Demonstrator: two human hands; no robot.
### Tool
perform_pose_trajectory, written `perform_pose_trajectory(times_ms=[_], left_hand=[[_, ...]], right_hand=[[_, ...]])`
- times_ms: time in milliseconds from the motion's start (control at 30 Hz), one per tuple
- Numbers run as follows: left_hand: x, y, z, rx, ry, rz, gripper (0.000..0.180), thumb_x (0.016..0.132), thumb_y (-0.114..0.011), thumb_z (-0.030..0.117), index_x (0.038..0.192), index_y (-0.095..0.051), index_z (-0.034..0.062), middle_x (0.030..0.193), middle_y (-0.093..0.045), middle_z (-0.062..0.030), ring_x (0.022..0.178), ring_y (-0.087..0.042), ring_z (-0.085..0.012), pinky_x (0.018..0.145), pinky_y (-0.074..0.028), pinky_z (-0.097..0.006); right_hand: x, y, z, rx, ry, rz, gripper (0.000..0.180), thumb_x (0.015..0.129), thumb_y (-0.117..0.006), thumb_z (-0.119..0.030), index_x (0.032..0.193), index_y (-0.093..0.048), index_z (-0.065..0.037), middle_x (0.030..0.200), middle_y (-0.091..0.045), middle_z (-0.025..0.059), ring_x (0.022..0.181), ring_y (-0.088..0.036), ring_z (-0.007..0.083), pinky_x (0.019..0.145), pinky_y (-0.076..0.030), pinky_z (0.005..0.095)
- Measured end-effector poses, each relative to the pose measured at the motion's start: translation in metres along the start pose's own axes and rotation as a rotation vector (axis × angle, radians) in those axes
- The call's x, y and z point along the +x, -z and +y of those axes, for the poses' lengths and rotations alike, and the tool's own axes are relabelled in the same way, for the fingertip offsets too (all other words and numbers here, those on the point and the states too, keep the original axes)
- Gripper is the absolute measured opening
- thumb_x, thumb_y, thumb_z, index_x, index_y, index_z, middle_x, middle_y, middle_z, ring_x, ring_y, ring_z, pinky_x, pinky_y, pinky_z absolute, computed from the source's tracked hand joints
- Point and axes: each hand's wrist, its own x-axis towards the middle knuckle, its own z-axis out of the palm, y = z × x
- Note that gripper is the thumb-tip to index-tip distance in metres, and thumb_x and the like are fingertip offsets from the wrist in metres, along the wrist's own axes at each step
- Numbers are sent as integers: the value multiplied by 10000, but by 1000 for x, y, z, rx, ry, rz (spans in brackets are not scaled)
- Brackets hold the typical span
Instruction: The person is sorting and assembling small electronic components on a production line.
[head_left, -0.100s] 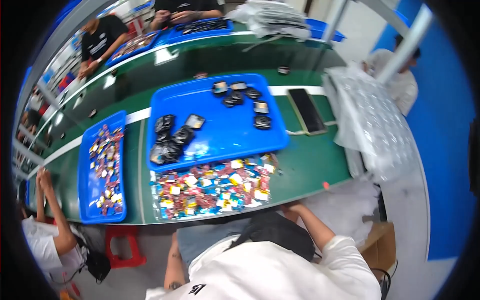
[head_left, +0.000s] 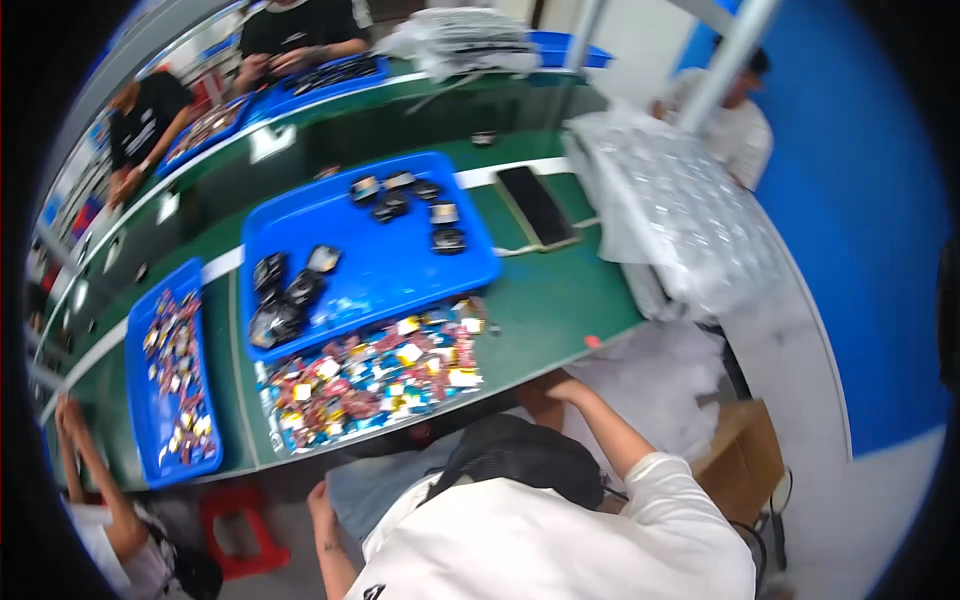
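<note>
My right hand (head_left: 549, 386) rests at the front edge of the green table (head_left: 560, 300), just right of a pile of small colourful packets (head_left: 372, 383); its fingers are hidden. My left hand (head_left: 319, 495) hangs low by my lap, below the table edge, too small to read. Behind the pile lies a big blue tray (head_left: 385, 275) with small black parts (head_left: 285, 297) at its left and more black parts (head_left: 410, 200) at its far end.
A dark phone (head_left: 537, 205) lies right of the tray, beside a stack of clear plastic blister sheets (head_left: 680, 215). A second blue tray (head_left: 150, 400) of packets sits left. Other people work at the left and the far side. A red stool (head_left: 235, 535) and a cardboard box (head_left: 745, 455) stand below.
The whole picture has slid slightly left as my head turned. Both hands keep their places relative to the table.
</note>
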Motion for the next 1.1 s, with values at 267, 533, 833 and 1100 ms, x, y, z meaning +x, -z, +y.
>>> perform_pose_trajectory(times_ms=[267, 533, 833, 1100], left_hand=[[-41, 4, 98, 641, -381, -204, 190, 831, -569, 129, 926, -653, -13, 663, -632, -103, 539, -570, -193, 539, -446, -334], [-32, -17, 142, 1066, -833, -272, 228, 828, -569, 168, 960, -644, -3, 918, -618, -253, 851, -603, -389, 758, -471, -429], [3, -26, 134, 1099, -971, -218, 198, 783, -576, 136, 890, -637, -18, 766, -614, -201, 716, -603, -342, 673, -464, -426], [-32, -45, 176, 1169, -1052, -85, 177, 748, -572, 151, 809, -628, -5, 764, -613, -206, 772, -580, -397, 728, -450, -477]], right_hand=[[-119, 196, -205, 506, 42, 67, 226, 853, -613, -189, 885, -650, 32, 822, -678, 106, 761, -655, 175, 686, -509, 284], [-164, 285, -194, 812, -595, 1442, 322, 762, -740, -275, 618, -553, -55, 560, -503, -3, 438, -412, 49, 383, -283, 208], [-160, 315, -219, 556, -403, 1502, 221, 810, -662, -219, 735, -570, -33, 616, -555, 20, 498, -457, 68, 453, -321, 201], [-153, 323, -221, 977, 12, 1423, 196, 889, -582, -191, 963, -534, -15, 838, -590, 91, 740, -665, 198, 513, -477, 184]])
